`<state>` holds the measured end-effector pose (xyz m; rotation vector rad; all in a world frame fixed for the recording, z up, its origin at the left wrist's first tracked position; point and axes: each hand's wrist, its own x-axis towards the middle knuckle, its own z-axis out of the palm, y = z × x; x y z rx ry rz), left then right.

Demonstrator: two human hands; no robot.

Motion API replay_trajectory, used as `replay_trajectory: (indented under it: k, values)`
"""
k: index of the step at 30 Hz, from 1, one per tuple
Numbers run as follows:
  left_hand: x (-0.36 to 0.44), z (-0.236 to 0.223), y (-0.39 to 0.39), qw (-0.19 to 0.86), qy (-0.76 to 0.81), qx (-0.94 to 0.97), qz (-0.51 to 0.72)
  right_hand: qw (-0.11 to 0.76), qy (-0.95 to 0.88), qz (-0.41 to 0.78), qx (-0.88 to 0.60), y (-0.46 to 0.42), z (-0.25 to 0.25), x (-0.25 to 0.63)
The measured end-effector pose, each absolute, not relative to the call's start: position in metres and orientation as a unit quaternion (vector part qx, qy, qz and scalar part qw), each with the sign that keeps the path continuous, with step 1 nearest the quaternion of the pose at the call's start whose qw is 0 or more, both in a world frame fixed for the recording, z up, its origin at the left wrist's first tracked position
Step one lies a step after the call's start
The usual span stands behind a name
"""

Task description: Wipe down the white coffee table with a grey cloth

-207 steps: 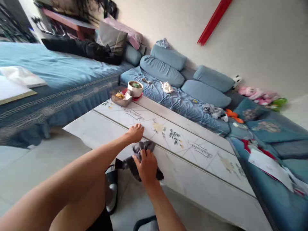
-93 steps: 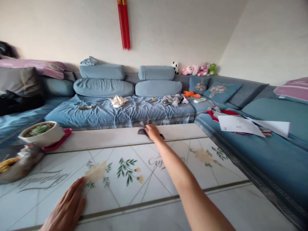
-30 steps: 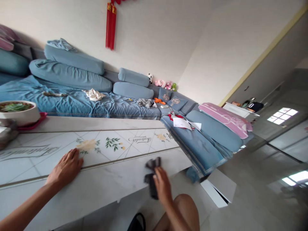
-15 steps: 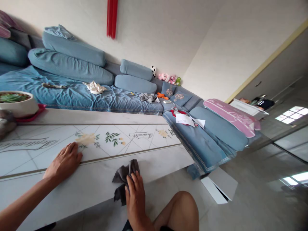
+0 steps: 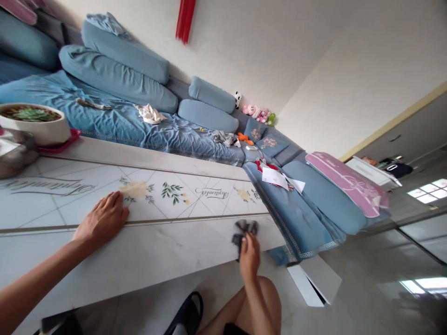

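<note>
Left hand: the left hand point(image 5: 103, 217) lies palm down and released, fingers spread, holding nothing, flat on the white printed surface point(image 5: 181, 253), just beside a painted yellow flower point(image 5: 134, 189).

Right hand: the right hand point(image 5: 249, 257) is clenched around a dark grey cloth point(image 5: 245, 235), fingers closed over its bunched middle.

Cloth: the dark grey cloth is crumpled, with its ends sticking out above the right hand's fingers. It sits at the near edge of the surface, toward the right corner; whether it touches the surface cannot be told.

Surface: it has a marble look, with thin gold lines, green leaf sprays and cursive lettering point(image 5: 212, 192).

Far end of surface: a white bowl planted with a succulent point(image 5: 33, 125) stands on a red mat point(image 5: 66, 141), beside a grey dish point(image 5: 16, 156).

Sofa: a blue sofa point(image 5: 157, 139) runs along the far side, with long cushions point(image 5: 118, 79), a crumpled white cloth point(image 5: 149, 114), a crumpled grey garment point(image 5: 223, 137) and loose papers point(image 5: 274, 178).

Floor: a black slipper point(image 5: 188, 314) lies near the person's bare knee point(image 5: 261, 302), below the right hand.
</note>
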<state>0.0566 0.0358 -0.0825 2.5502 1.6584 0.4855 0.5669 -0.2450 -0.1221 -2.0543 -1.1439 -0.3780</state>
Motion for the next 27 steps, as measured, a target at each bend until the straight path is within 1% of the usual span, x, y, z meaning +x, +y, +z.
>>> replay_trajectory:
  k: [2, 4, 6, 7, 9, 11, 15, 17, 19, 22, 25, 27]
  values:
    - [0.056, -0.082, 0.036, 0.030, 0.536, 0.830, 0.153, 0.365, -0.531, -0.101, -0.758, -0.228, -0.131, 0.482]
    - [0.055, -0.081, 0.036, 0.028, 0.540, 0.829, 0.142, 0.339, -0.618, -0.044, -0.708, -0.213, -0.133, 0.407]
    - [0.055, -0.081, 0.037, 0.026, 0.546, 0.827, 0.134, 0.313, -0.671, -0.006, -0.672, -0.201, -0.128, 0.372]
    - [0.055, -0.081, 0.038, 0.028, 0.547, 0.826, 0.134, 0.305, -0.684, 0.005, -0.663, -0.198, -0.124, 0.373]
    - [0.056, -0.083, 0.039, 0.034, 0.550, 0.823, 0.141, 0.299, -0.682, 0.017, -0.668, -0.199, -0.114, 0.414]
    - [0.058, -0.084, 0.039, 0.030, 0.549, 0.822, 0.149, 0.293, -0.629, 0.020, -0.720, -0.206, -0.098, 0.490]
    - [0.061, -0.081, 0.035, 0.017, 0.544, 0.826, 0.148, 0.223, -0.398, 0.004, -0.890, -0.209, -0.041, 0.644]
    - [0.063, -0.077, 0.033, 0.022, 0.547, 0.824, 0.149, 0.198, -0.338, -0.009, -0.920, -0.192, -0.013, 0.681]
    - [0.064, -0.073, 0.031, 0.027, 0.548, 0.822, 0.154, 0.194, -0.339, -0.013, -0.920, -0.158, 0.004, 0.681]
    - [0.064, -0.070, 0.028, 0.031, 0.547, 0.821, 0.159, 0.206, -0.427, 0.006, -0.881, -0.087, 0.001, 0.619]
    - [0.062, -0.070, 0.029, 0.031, 0.549, 0.821, 0.153, 0.222, -0.572, 0.043, -0.789, -0.026, -0.020, 0.507]
    - [0.061, -0.070, 0.031, 0.029, 0.550, 0.821, 0.148, 0.223, -0.657, 0.069, -0.716, -0.017, -0.038, 0.429]
